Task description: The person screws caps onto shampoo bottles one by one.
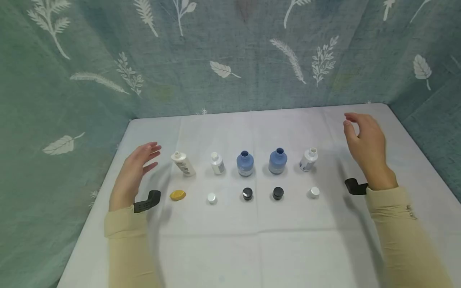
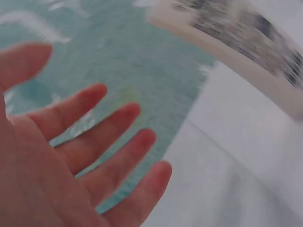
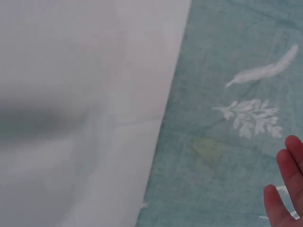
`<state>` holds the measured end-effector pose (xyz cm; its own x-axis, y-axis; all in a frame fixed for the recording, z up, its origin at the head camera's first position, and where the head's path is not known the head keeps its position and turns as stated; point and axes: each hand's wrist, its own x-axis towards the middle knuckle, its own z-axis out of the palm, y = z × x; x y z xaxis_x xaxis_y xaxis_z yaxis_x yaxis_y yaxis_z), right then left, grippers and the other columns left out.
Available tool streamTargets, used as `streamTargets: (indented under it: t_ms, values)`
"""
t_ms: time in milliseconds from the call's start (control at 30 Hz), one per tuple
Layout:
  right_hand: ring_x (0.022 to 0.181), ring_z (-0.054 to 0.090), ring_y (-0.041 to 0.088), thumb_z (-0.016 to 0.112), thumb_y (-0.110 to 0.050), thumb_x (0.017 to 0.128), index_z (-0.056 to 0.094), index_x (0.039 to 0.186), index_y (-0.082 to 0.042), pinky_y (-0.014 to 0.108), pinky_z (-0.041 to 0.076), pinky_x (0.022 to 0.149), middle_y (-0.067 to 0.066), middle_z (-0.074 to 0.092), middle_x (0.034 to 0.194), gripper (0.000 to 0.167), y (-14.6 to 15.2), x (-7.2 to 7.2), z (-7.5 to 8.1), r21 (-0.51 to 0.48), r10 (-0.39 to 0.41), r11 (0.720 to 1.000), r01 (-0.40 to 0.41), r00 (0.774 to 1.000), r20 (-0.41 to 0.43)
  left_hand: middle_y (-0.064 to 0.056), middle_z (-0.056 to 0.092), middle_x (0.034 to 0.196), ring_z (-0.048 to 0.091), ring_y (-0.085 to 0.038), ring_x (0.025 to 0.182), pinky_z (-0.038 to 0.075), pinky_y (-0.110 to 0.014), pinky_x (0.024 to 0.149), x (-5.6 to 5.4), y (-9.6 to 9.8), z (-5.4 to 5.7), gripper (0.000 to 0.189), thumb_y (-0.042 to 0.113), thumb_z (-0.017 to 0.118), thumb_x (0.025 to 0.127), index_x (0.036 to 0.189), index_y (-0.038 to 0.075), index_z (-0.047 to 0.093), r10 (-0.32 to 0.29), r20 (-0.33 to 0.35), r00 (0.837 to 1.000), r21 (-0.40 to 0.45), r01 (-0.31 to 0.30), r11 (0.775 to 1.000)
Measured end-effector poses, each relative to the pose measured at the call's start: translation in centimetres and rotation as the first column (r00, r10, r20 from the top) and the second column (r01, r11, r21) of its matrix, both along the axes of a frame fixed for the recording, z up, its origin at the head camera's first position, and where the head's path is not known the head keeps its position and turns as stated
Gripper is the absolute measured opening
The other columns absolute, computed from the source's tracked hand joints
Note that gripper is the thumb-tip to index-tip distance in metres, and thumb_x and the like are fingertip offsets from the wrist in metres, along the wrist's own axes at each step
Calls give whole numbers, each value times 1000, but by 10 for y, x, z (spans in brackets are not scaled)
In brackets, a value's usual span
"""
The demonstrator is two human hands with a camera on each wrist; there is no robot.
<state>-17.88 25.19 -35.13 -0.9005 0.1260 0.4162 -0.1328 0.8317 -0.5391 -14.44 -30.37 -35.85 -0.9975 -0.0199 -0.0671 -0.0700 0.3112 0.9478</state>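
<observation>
My left hand (image 1: 133, 170) hovers at the left of the table, fingers spread and relaxed, holding nothing. Nearest to it is a cream bottle (image 1: 184, 165) with printed text; a blurred printed side of a bottle (image 2: 246, 38) fills the upper right of the left wrist view. Along the same row stand a small white bottle (image 1: 217, 164), two blue bottles (image 1: 245, 165) (image 1: 277, 162) with dark round mouths, and another white bottle (image 1: 308, 160). Raised at the right, my right hand (image 1: 367, 142) has loosely bent fingers and nothing in them.
In front of the bottles lie a yellow cap (image 1: 177, 195), a white cap (image 1: 212, 198), two black caps (image 1: 247, 194) (image 1: 278, 193) and a second white cap (image 1: 314, 192). A white cloth (image 1: 216, 256) covers the table. Green leaf-patterned fabric (image 1: 230, 92) hangs behind it.
</observation>
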Motion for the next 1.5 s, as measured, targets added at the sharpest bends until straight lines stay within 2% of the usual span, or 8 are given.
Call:
streamTargets:
  t_ms: [167,300,433,600,900,1033,1267,1500]
  values:
    - [109,47,26,43,-26,93,57,119,-9,44,35,92,11,55,114,34,-22,3,4,-120,-9,993,-6,992,-128,-12,32,139,29,-28,127,20,-49,102,11,-6,5,51,40,44,92,136,19,33,32,-71,997,185,-19,982]
    - [106,49,19,43,-26,92,58,117,-11,30,36,93,6,56,112,33,-36,5,7,-210,-39,978,5,986,-163,-11,31,140,29,-28,127,19,-50,102,11,-9,4,52,42,43,91,137,23,28,46,-77,996,190,-31,981]
    - [103,50,13,43,-26,93,57,118,-14,20,36,91,2,56,111,31,-46,11,8,-261,-66,965,25,987,-150,-13,31,139,28,-30,127,19,-51,101,6,-6,-1,49,35,43,93,138,21,29,-68,-83,994,157,81,984]
    - [99,51,11,46,-22,92,59,116,-14,18,38,88,1,58,107,28,-64,16,12,-282,7,957,-67,978,-210,-18,26,140,24,-33,128,19,-52,101,5,-4,-7,46,17,40,96,139,15,26,-239,-97,966,144,251,957]
    - [94,54,9,47,-21,92,58,116,-13,18,40,85,-1,60,103,27,-99,16,21,-288,142,934,-211,960,-243,-14,26,141,26,-31,128,34,-29,97,-3,-3,-12,55,10,50,91,140,19,26,-348,-48,936,101,351,931]
    - [91,55,7,46,-24,92,57,117,-15,20,41,84,-4,60,102,29,-114,13,21,-305,195,917,-257,956,-218,-10,28,141,28,-26,127,32,-27,96,-6,-2,-12,55,13,52,91,139,21,28,-365,-7,931,70,365,929]
    - [88,56,5,46,-27,92,57,117,-15,28,44,82,-6,61,99,30,-142,6,25,-342,281,878,-336,939,-200,-4,33,138,29,-23,127,22,-46,100,-6,8,-8,56,17,57,88,138,18,31,-324,62,944,46,322,946]
    - [82,58,6,49,-24,92,59,115,-13,26,45,77,-6,62,93,28,-171,-4,28,-391,368,809,-439,897,-245,-8,38,133,36,-22,122,27,-39,98,-7,14,-12,52,12,56,88,135,9,34,-313,54,948,73,309,948]
